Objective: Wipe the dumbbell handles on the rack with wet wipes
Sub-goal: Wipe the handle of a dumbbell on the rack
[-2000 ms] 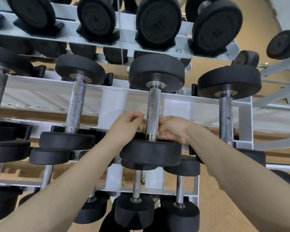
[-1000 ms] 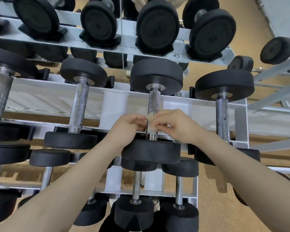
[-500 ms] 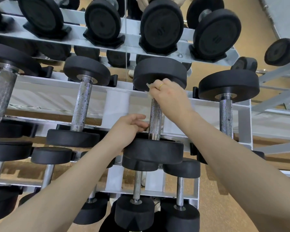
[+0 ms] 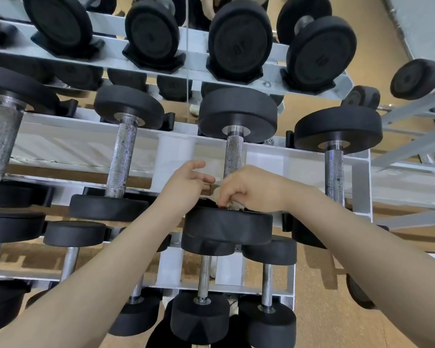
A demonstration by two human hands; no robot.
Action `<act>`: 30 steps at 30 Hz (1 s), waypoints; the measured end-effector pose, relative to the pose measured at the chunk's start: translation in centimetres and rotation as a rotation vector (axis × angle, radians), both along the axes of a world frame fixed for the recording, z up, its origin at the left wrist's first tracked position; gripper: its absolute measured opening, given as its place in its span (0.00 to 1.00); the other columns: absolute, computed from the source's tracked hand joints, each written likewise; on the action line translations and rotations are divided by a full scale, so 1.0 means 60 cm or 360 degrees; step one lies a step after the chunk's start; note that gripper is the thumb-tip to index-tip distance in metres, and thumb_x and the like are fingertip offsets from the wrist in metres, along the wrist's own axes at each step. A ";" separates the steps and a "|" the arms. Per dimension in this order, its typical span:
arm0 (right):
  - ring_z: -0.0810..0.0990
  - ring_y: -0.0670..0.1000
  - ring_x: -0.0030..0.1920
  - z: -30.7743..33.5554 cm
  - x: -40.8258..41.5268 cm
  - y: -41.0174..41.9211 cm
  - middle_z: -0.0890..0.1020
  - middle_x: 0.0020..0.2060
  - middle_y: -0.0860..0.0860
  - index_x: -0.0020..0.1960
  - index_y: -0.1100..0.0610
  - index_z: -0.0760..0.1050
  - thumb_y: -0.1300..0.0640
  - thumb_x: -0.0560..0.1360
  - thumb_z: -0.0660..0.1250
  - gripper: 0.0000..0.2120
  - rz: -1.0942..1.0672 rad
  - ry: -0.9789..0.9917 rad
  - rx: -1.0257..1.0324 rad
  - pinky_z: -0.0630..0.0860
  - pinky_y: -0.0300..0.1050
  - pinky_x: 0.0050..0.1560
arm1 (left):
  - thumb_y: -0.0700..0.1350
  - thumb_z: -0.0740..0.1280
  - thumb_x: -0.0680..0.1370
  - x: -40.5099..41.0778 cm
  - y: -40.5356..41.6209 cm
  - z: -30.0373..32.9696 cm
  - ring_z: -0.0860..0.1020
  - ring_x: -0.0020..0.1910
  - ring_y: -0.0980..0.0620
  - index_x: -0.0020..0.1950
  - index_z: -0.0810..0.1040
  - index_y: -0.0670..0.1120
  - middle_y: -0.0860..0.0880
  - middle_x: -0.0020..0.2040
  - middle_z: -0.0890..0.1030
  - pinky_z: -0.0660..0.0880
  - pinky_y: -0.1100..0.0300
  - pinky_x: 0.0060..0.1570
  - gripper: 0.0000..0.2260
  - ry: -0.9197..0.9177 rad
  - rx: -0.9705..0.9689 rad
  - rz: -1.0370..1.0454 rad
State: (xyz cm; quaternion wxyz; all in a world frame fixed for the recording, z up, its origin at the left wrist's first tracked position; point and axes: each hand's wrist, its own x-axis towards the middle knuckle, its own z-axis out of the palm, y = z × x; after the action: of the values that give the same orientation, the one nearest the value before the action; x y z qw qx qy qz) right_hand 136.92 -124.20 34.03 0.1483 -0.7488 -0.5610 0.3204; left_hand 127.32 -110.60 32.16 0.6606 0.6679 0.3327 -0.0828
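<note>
Faced a white-painted steel rack (image 4: 176, 156) of flat rails and square posts, holding rows of dumbbells in black cradles. Took the middle handle (image 4: 233, 154) as the mark: a straight steel bar, cross-knurled and dull grey, with a smooth bright collar at its far end. Ran between two thick round heads of matt black rubber, the far head (image 4: 237, 114) above the middle handle and the near head (image 4: 227, 223) below it.

Gripped a wet wipe (image 4: 216, 191), pale, crumpled and bunched, with the right hand (image 4: 251, 189) at the bottom of the middle handle, just above the near head. Kept those fingers curled tight around the wad, tips pressed down by the rubber; wore a thin gold ring (image 4: 232, 175). Held the left hand (image 4: 186, 187) just left of the middle handle, fingers loose and part-straightened, gripping nothing; could not tell whether its fingertips touched the bar or the wipe.

Noted a pitted, speckled handle (image 4: 122, 156) to the left of the middle handle and a cleaner one (image 4: 334, 172) to its right, both knurled. Saw smaller dumbbells with smooth chrome bars below the middle handle and disc-faced heads on the tier above it. Showed a tan, grainy floor (image 4: 312, 322) beneath.
</note>
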 end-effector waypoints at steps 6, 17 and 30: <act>0.78 0.50 0.46 -0.018 -0.004 -0.032 0.84 0.47 0.55 0.50 0.62 0.82 0.69 0.68 0.66 0.13 0.0135 -0.0216 0.0409 0.72 0.37 0.50 | 0.28 0.53 0.75 -0.004 -0.003 -0.005 0.78 0.42 0.55 0.62 0.71 0.44 0.51 0.42 0.80 0.70 0.69 0.42 0.20 -0.0008 0.0018 -0.0028; 0.75 0.58 0.39 -0.024 0.078 0.016 0.82 0.53 0.55 0.54 0.62 0.79 0.74 0.68 0.58 0.20 0.0004 -0.1126 0.0311 0.79 0.49 0.39 | 0.31 0.56 0.77 0.008 -0.016 -0.003 0.77 0.40 0.57 0.58 0.74 0.45 0.52 0.44 0.79 0.73 0.73 0.41 0.15 -0.0037 -0.0030 -0.0214; 0.78 0.50 0.48 -0.073 0.033 -0.028 0.81 0.48 0.56 0.53 0.63 0.79 0.70 0.76 0.59 0.12 -0.1691 0.0765 0.0459 0.75 0.47 0.59 | 0.34 0.63 0.77 0.012 -0.014 -0.015 0.80 0.45 0.55 0.54 0.78 0.48 0.50 0.48 0.82 0.75 0.64 0.51 0.11 -0.0104 0.0126 -0.0248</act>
State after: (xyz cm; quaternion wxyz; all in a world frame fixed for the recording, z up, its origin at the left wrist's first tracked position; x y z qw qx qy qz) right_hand 138.89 -125.87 29.64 0.5109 -0.8055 -0.0986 0.2834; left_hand 128.06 -111.46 31.28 0.6358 0.7197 0.2610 -0.0989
